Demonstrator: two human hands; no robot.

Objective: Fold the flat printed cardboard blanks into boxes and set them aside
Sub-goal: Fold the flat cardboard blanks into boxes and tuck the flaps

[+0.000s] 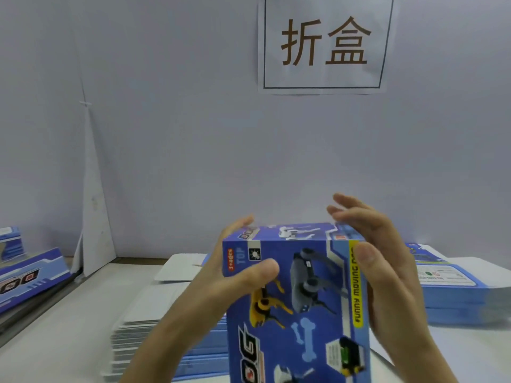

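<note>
A pale wall (193,134) fills the upper part of the view, behind the box. Below it a white table (69,327) spreads out under the box and to both sides of it.

The blue printed box (298,299) is held up over the table, close to the camera, standing tall with its closed end toward the wall; robot dogs and a bone are printed on its near face. It hides much of the table behind it.

Behind and right of the box lies a thick stack of flat blue blanks (453,294). Left of the box and lower, a second stack of blanks (143,335) lies white side up, with blue edges showing underneath. Far left of the box, a folded blue box (30,277) lies on its side, and behind it more blue pieces (11,241) sit at the frame edge.

On the wall above the box hangs a white paper sign (323,42) with two large brown characters in a thin frame.

The left hand (235,275) grasps the box, thumb across the near face and fingers round the left side. The right hand (384,261) lies flat along the right side, thumb on the front edge, fingers loosely spread above the top, pressing rather than clenching.
</note>
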